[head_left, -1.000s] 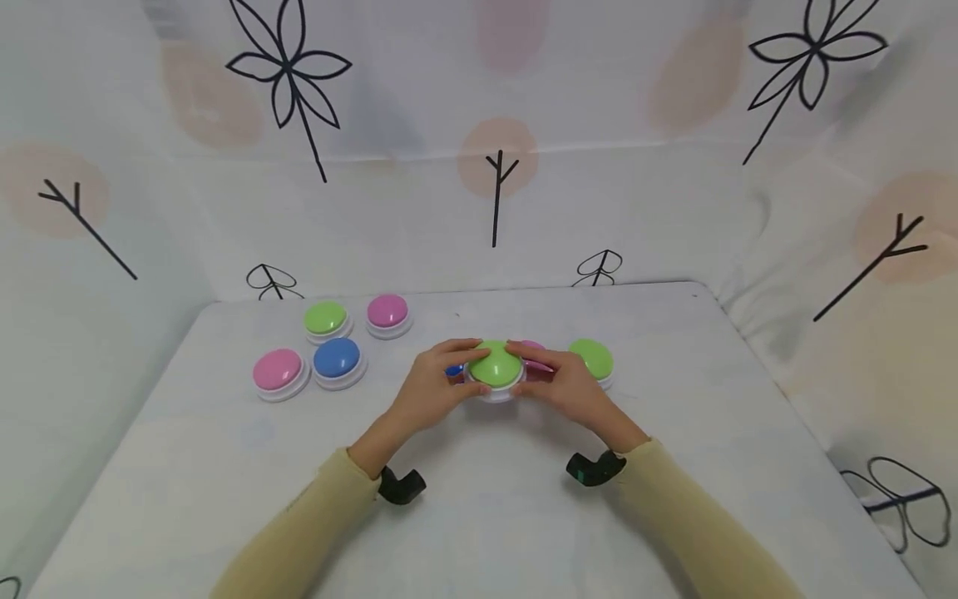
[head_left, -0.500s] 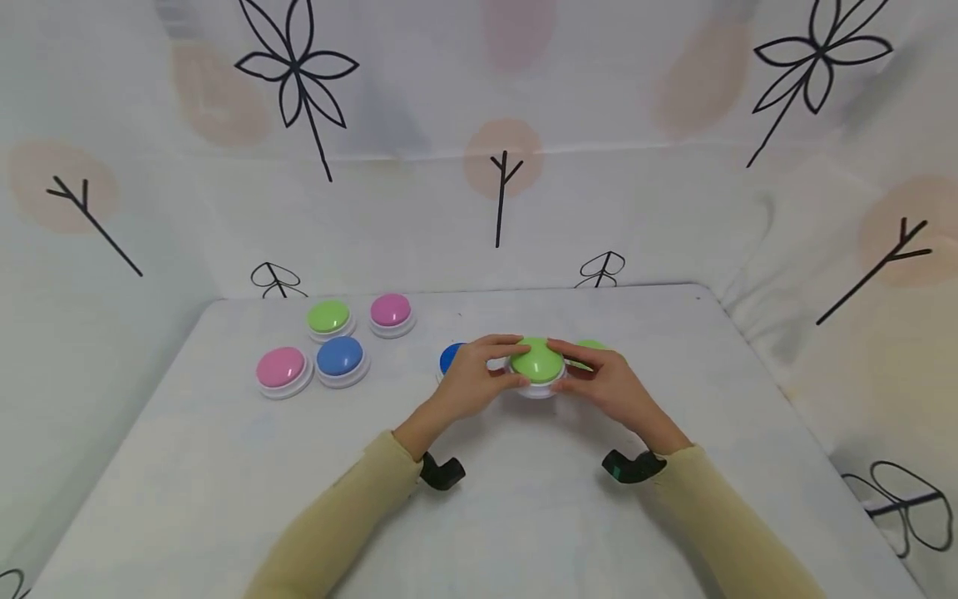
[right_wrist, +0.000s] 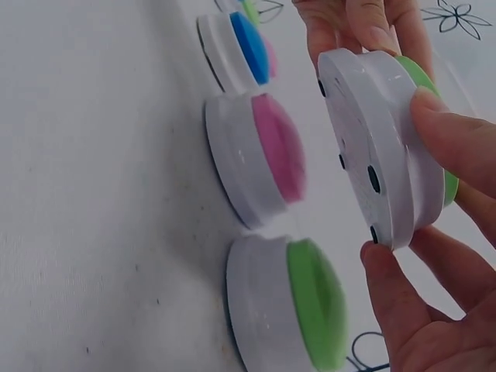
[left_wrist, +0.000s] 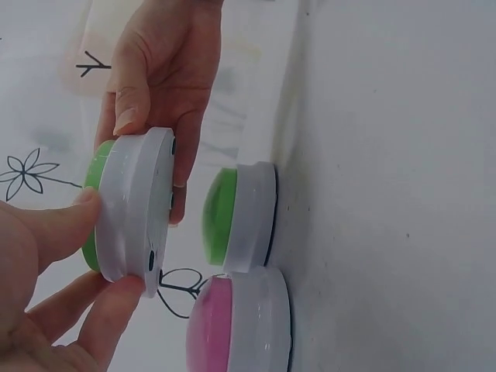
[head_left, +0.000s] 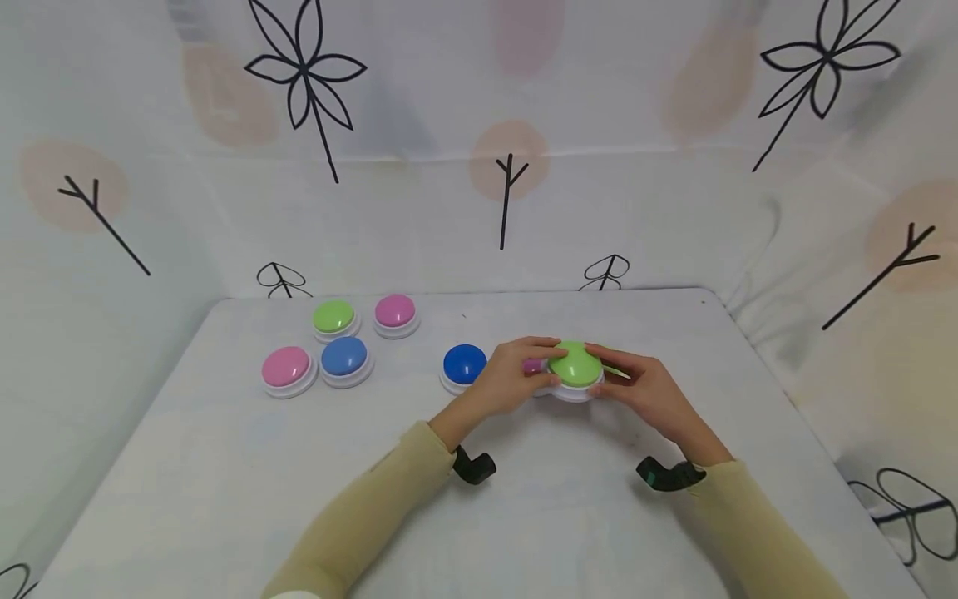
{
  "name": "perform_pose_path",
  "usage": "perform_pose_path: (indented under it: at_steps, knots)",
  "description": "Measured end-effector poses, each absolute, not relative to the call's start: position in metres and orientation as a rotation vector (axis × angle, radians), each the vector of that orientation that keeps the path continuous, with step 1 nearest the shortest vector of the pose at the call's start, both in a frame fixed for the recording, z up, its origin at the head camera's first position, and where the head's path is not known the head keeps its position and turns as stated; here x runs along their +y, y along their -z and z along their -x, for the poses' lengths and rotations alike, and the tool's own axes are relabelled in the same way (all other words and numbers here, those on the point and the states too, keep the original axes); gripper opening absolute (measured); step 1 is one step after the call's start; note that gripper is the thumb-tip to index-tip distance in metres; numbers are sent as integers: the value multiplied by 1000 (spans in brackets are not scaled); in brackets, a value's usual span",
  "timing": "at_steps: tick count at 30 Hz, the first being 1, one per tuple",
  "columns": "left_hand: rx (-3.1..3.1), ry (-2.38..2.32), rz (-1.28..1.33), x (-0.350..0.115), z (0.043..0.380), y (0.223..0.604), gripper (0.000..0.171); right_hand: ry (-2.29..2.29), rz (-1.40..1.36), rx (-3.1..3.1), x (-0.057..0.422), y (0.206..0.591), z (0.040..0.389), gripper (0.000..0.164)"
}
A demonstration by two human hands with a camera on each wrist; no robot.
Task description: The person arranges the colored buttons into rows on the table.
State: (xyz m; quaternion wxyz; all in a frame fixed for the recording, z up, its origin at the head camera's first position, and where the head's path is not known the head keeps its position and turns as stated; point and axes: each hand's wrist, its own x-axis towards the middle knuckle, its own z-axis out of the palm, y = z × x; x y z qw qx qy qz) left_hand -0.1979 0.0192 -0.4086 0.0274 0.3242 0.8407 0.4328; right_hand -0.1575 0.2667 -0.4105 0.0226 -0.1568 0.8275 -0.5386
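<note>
Both hands hold one green push button [head_left: 575, 364] with a white round base, raised above the table. My left hand [head_left: 505, 378] grips its left side and my right hand [head_left: 645, 389] grips its right side, thumbs toward me. Its underside, with small dark feet, shows in the right wrist view. Below and behind it stand a pink push button [right_wrist: 279, 147] and a second green push button [left_wrist: 221, 217], side by side on the table. The hands and the raised button mostly cover these two in the head view. A dark blue push button [head_left: 465, 364] sits left of my left hand.
On the left part of the white table [head_left: 224, 466] stand a green button [head_left: 333, 316], two pink buttons, one farther back [head_left: 395, 310] and one nearer [head_left: 286, 367], and a blue button [head_left: 344, 356]. A patterned cloth [head_left: 419, 216] hangs behind the table's far edge.
Both hands have moved right with the green button between them. The dark blue button has come into full view, while the green one on the table is now nearly covered.
</note>
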Motion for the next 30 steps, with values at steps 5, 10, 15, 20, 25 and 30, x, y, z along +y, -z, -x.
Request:
perform_pose_path:
  at_steps: [5, 10, 15, 20, 25, 30]
  knots:
    - [2594, -1386, -995, 31, 199, 407, 41, 1663, 500, 2601, 276, 409, 156, 61]
    - [2613, -1428, -986, 48, 201, 404, 42, 1649, 477, 2675, 287, 407, 156, 61]
    - [2596, -1483, -971, 65, 204, 405, 43, 1656, 391, 2730, 296, 405, 154, 62]
    - [2600, -1493, -942, 80, 208, 407, 42, 1619, 296, 2780, 305, 406, 153, 63]
    - [2580, -1480, -950, 95, 212, 410, 42, 1606, 210, 2803, 315, 406, 152, 61]
    - [2569, -1461, -951, 108, 218, 413, 41, 1601, 183, 2825, 326, 408, 153, 61]
